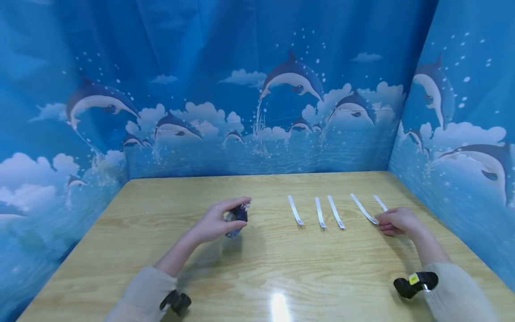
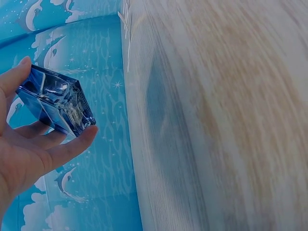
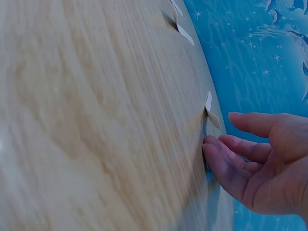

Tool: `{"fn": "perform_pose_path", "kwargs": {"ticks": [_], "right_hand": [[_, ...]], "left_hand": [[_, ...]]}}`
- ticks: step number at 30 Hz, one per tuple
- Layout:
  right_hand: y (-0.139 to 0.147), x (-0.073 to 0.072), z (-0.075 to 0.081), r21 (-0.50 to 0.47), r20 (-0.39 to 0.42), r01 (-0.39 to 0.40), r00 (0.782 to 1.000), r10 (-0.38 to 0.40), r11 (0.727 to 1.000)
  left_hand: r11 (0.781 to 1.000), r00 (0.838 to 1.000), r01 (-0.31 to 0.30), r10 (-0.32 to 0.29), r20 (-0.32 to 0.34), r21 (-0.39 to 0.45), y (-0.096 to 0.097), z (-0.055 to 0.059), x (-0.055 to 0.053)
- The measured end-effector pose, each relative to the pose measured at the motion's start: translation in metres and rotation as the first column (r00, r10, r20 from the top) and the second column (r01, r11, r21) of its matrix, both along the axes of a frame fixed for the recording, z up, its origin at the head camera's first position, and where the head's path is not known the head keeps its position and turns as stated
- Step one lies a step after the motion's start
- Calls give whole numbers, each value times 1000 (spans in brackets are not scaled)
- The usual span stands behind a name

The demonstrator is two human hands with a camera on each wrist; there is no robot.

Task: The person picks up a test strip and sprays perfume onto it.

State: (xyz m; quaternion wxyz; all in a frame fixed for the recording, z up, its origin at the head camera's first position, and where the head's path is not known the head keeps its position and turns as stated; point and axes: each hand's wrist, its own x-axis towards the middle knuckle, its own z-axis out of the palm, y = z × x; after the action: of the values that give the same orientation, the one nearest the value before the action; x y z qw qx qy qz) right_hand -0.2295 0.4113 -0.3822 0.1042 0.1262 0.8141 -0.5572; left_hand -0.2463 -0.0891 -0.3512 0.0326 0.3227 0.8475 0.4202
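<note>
In the head view my left hand point(image 1: 215, 221) holds a dark blue glass bottle point(image 1: 241, 213) above the table. The left wrist view shows this bottle point(image 2: 57, 98) as square and see-through, tilted, between the thumb and fingers. Over at the right, my right hand point(image 1: 398, 221) is low over the table, beside the near end of a white paper strip point(image 1: 362, 209). Another strip point(image 1: 380, 202) is partly behind that hand. In the right wrist view the thumb and fingers are apart, and a strip end point(image 3: 211, 115) curls up beyond them; contact cannot be told.
Three more white paper strips, a left one point(image 1: 295, 210), a middle one point(image 1: 320, 212) and a right one point(image 1: 335, 212), lie on the wooden table point(image 1: 281, 264). Their near ends bend upward. A blue dolphin-print curtain point(image 1: 225, 112) stands behind and along both sides.
</note>
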Motion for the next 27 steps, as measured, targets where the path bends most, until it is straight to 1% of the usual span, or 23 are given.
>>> {"fn": "perform_pose_path", "kwargs": {"ticks": [3, 13, 20, 27], "right_hand": [[-3, -2, -1, -41, 5, 6, 1000, -6, 999], [-9, -9, -3, -80, 14, 33, 999, -32, 996], [-13, -11, -4, -122, -1, 32, 999, -32, 992], [-15, -13, -5, -142, 16, 59, 998, -57, 988]], "left_hand": [[1000, 1000, 3, -3, 5, -4, 1, 1, 1], [1000, 1000, 11, -11, 1, -16, 2, 1, 1], [1000, 1000, 5, -5, 2, -14, 0, -1, 0], [1000, 1000, 9, -9, 0, -7, -2, -2, 0]]}}
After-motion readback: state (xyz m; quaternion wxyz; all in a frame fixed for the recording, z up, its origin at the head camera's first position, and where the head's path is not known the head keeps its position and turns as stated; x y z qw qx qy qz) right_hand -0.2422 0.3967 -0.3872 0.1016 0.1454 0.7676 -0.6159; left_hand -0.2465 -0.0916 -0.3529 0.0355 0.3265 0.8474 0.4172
